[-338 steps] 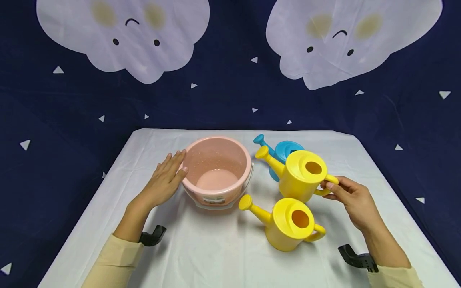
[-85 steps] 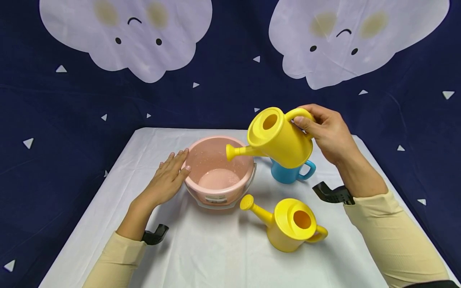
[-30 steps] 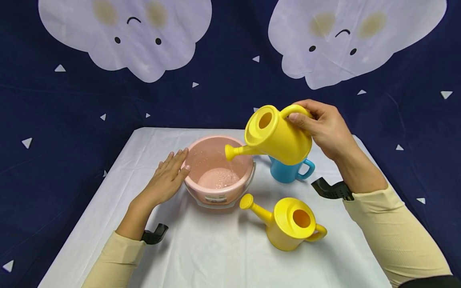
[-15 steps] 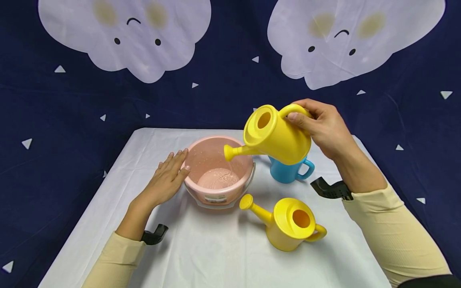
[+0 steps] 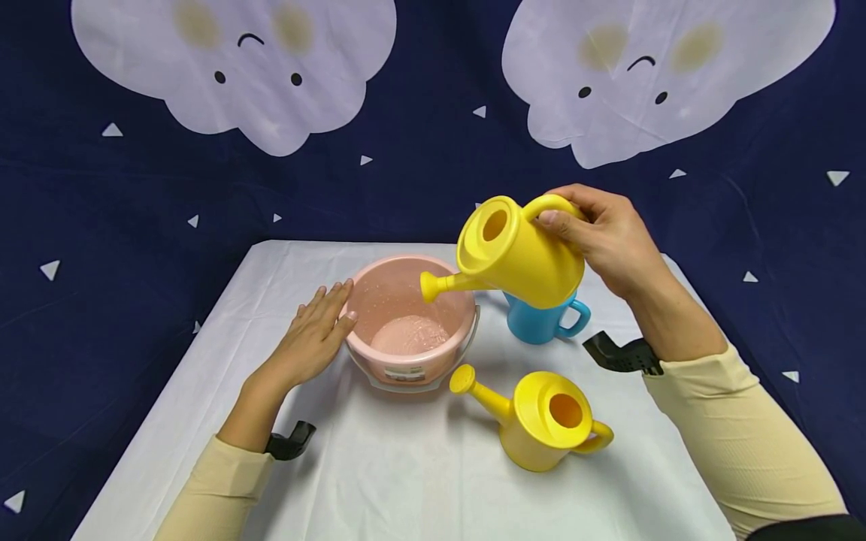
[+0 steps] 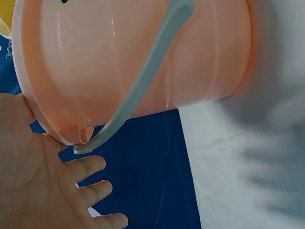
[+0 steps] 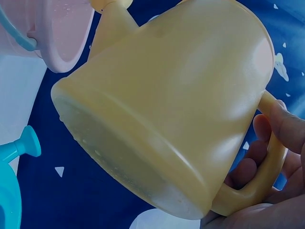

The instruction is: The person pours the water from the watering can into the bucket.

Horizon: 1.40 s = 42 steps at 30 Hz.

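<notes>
My right hand [image 5: 612, 237] grips the handle of a yellow watering can [image 5: 534, 259], raised and tipped to the left. Its spout head hangs over the pink bucket [image 5: 409, 359], and the water at the bucket's bottom is rippled. In the right wrist view, fingers curl round the handle [image 7: 250, 193] and droplets cling to the can's base. My left hand [image 5: 307, 338] rests against the bucket's left rim with fingers straight. The left wrist view shows the open palm [image 6: 28, 171] at the rim, beside the grey bucket handle [image 6: 143, 78].
A second yellow watering can [image 5: 544, 421] stands upright at the front right of the white-covered table [image 5: 379, 481]. Behind the raised can is a blue watering can [image 5: 534, 321], partly hidden. A dark blue cloth with clouds [image 5: 433, 188] hangs at the back.
Since the oldest frame, my right hand has lifted the yellow watering can from beside the blue one and tipped it over the bucket. Over the last second it barely shifts; my left hand stays put.
</notes>
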Each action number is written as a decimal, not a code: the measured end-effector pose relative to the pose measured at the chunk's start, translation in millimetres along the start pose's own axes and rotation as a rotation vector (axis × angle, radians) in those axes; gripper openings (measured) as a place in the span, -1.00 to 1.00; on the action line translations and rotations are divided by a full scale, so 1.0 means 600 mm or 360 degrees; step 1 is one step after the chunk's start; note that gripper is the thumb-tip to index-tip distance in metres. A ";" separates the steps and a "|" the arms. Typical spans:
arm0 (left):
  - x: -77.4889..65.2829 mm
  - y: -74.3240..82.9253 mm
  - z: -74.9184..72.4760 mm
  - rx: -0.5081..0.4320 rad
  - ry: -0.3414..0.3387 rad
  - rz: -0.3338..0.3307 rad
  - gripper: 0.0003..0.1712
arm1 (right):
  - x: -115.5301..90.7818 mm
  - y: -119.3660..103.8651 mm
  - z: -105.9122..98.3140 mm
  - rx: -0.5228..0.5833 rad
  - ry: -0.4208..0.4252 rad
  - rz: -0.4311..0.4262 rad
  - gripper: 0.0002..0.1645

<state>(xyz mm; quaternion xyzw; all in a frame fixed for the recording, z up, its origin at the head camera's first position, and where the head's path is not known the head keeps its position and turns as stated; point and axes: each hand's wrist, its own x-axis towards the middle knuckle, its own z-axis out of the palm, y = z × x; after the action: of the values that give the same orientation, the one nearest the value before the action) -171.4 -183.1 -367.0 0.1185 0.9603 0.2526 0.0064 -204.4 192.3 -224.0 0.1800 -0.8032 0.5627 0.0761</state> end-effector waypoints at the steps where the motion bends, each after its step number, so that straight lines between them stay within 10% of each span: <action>1: 0.000 0.000 0.000 0.0001 -0.0001 0.0000 -0.31 | 0.000 0.000 0.000 0.0010 -0.0003 -0.0001 -0.71; 42: 0.001 0.002 0.000 0.0006 0.0011 -0.0010 -0.31 | 0.003 -0.004 0.006 -0.0119 -0.0021 0.0043 -0.66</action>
<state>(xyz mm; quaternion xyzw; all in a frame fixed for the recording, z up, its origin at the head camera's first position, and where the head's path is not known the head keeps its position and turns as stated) -171.5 -182.3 -366.4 0.1147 0.9611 0.2511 0.0037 -204.9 188.0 -222.7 0.1699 -0.8266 0.5320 0.0698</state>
